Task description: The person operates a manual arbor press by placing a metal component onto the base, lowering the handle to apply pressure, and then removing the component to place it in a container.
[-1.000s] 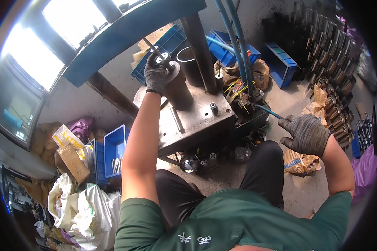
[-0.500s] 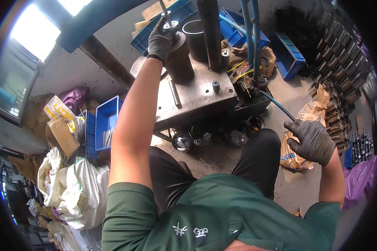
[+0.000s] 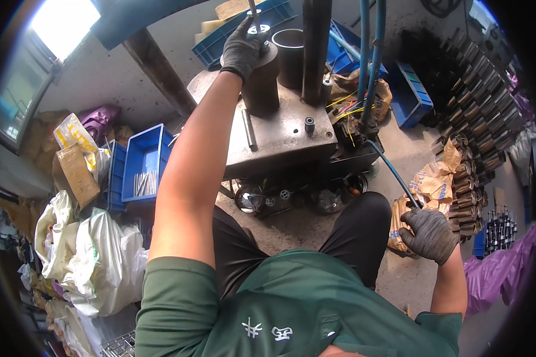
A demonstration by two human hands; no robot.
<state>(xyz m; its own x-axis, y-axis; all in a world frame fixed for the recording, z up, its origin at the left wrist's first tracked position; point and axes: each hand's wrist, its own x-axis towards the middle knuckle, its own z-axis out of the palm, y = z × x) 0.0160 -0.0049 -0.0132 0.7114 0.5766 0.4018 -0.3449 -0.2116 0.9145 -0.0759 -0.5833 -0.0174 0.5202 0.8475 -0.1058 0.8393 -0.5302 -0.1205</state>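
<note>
My left hand (image 3: 242, 52), in a dark grey glove, reaches to the top of a dark upright metal cylinder (image 3: 263, 89). Its fingers are closed around a shiny round metal part (image 3: 258, 29), with a thin metal rod (image 3: 254, 8) standing above it. The glove hides part of that piece. At the right, my gloved right hand (image 3: 430, 235) is closed around the end of a long blue lever (image 3: 393, 171), which slopes down from the machine. A loose metal bar (image 3: 248, 129) and a small metal bushing (image 3: 309, 124) rest on the steel machine table (image 3: 286, 140).
An open-topped cylinder (image 3: 289, 39) and a dark column (image 3: 314, 59) stand beyond my left hand. Left of the machine, a blue bin (image 3: 142, 156) contains thin rods. White sacks (image 3: 101, 262) lie nearer. Stacked metal tubes (image 3: 467, 178) and a brown paper bag (image 3: 432, 178) are at right.
My right hand has moved down and pulled the lever's end lower, its fingers now wrapped more tightly. My left hand stays at the cylinder top. The whole view has shifted slightly.
</note>
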